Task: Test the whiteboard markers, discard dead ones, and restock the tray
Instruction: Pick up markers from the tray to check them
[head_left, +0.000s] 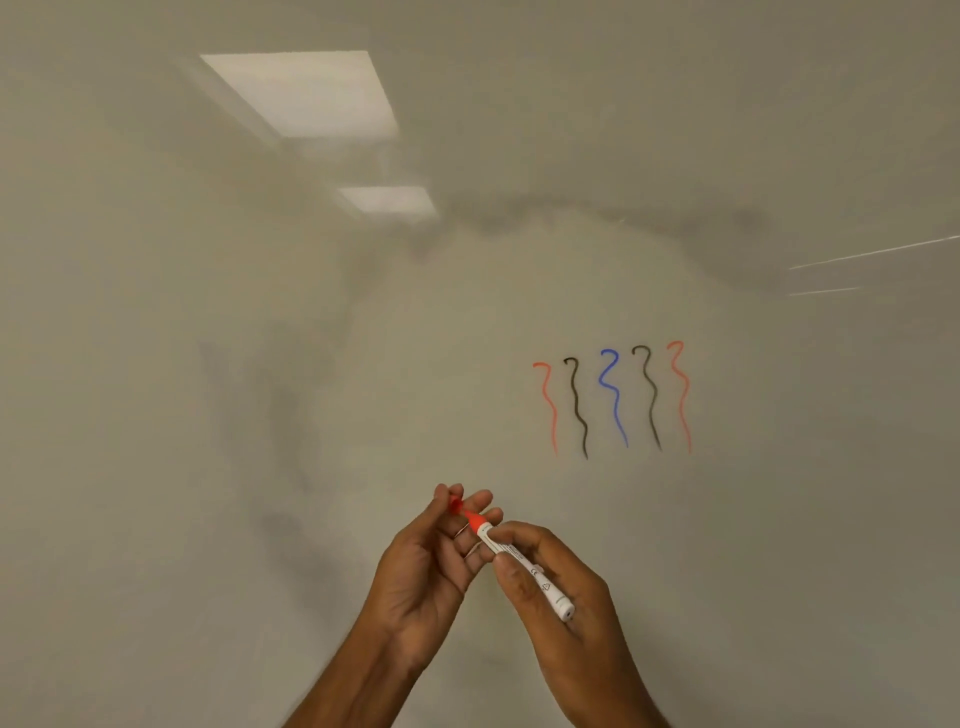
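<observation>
right hand (550, 587) grips the red marker (524, 564) below the test squiggles (613, 400), left hand (421, 566) pinches its cap (456, 505) at the tip, probably best moved straight along the barrel, not skewed.

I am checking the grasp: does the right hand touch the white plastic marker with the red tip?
Touching. The head view shows the right hand curled round the barrel of the white marker.

The whiteboard (156, 467) fills the view. Two light panels are reflected in it: a large panel (298, 93) at upper left and a smaller panel (387, 200) below and to its right. A grey smudge (727, 234) crosses the upper right. Five squiggles (617, 408) stand side by side at right: red, black, blue, black, red.
</observation>
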